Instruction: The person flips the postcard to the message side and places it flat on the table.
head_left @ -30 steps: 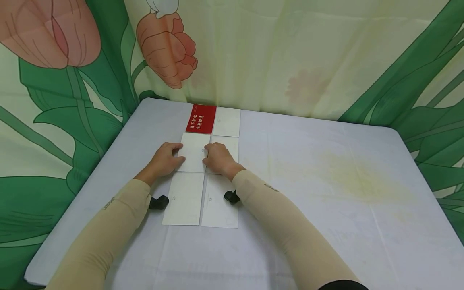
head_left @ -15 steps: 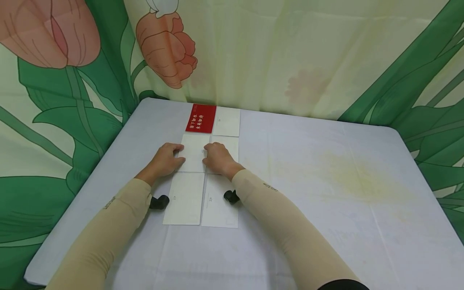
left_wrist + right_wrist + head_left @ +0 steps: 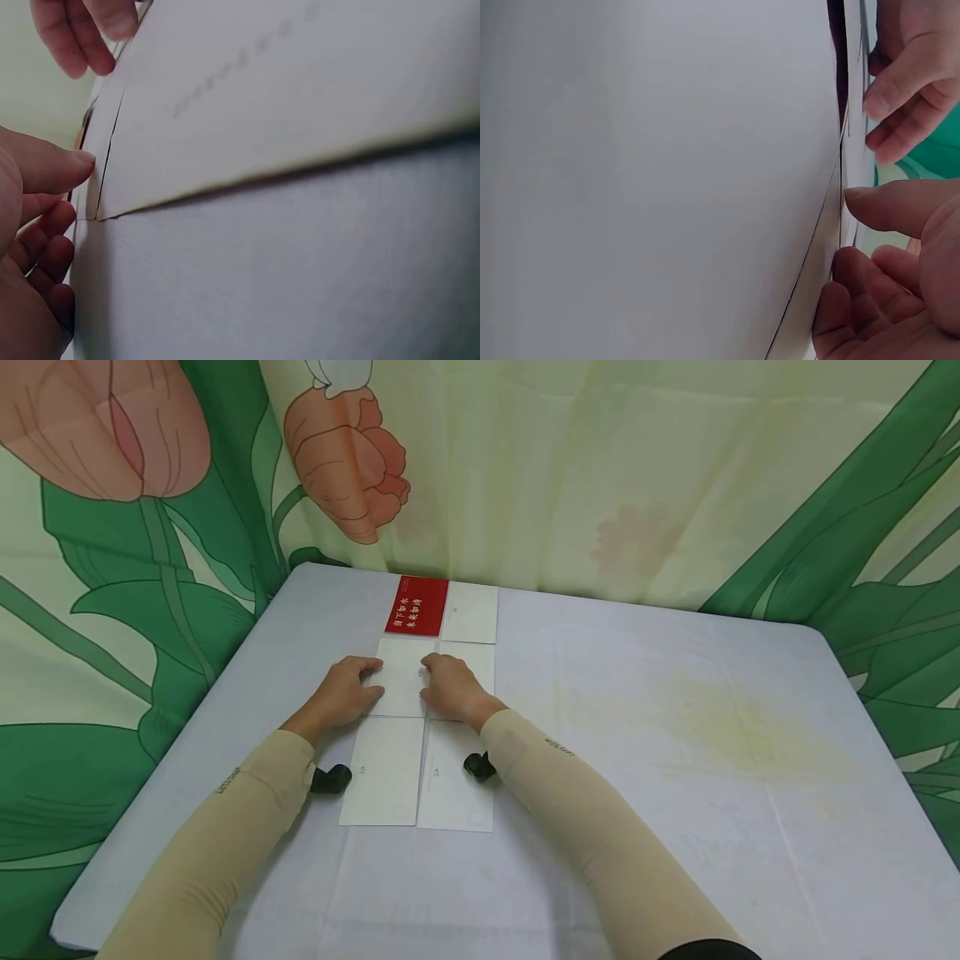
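A white card lies flat in the middle row of a two-column block of cards. At its left edge is my left hand, thumb and index finger spread and touching it near the corners. Opposite, my right hand rests along its right edge with bent fingers, partly covering the neighbouring white card. The left wrist view has my left thumb on the card's near corner and the other fingers loosely curled beside it. In the right wrist view, the right thumb touches the edge while the other fingers curl below.
Behind lie a red card with white characters and a white card. Nearer me are two more white cards, a left one and a right one. The white-covered table meets a flower-print curtain.
Both hands stay nearly in place. The middle left card and the card in front of it have shifted very slightly to the right, narrowing the gap between columns.
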Tool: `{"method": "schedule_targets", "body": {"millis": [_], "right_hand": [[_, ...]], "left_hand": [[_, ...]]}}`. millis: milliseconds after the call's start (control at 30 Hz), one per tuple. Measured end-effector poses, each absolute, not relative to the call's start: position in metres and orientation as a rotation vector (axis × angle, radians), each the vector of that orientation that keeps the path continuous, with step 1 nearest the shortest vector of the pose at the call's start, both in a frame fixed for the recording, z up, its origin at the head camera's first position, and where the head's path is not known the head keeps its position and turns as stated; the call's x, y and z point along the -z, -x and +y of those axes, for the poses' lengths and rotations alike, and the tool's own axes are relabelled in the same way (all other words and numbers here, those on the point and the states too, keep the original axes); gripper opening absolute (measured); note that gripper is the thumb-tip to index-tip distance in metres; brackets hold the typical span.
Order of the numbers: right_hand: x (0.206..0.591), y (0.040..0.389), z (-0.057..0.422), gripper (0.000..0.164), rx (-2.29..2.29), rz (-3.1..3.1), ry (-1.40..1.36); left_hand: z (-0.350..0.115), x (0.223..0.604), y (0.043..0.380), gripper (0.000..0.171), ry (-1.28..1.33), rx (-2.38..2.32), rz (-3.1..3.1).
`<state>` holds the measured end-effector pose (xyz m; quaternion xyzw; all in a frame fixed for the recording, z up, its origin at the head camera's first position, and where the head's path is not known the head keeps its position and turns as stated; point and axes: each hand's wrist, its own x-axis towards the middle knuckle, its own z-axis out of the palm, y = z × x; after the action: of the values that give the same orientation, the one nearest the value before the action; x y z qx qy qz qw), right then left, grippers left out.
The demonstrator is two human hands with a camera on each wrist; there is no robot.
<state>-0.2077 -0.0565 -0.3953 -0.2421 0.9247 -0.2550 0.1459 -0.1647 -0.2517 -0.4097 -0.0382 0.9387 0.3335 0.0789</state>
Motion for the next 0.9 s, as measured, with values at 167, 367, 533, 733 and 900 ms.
{"method": "schedule_targets", "body": {"millis": [167,367,533,733,900], "right_hand": [[0.395,0.208,-0.057,0.049,0.733,2.665,0.694],[0.393,0.207,-0.057,0.051,0.721,2.645,0.698],[0.389,0.206,-0.055,0.054,0.719,2.619,0.712],[0.377,0.209,-0.052,0.053,0.726,2.613,0.775],[0.361,0.222,-0.046,0.055,0.652,2.651,0.814]], "left_hand": [[-0.250,0.408,0.165,0.053,0.130,-0.988,2.813],[-0.245,0.404,0.165,0.053,0.151,-0.963,2.812],[-0.242,0.399,0.165,0.055,0.180,-0.970,2.788],[-0.245,0.376,0.170,0.059,0.149,-0.972,2.789],[-0.254,0.353,0.185,0.060,0.053,-0.913,2.872]]}}
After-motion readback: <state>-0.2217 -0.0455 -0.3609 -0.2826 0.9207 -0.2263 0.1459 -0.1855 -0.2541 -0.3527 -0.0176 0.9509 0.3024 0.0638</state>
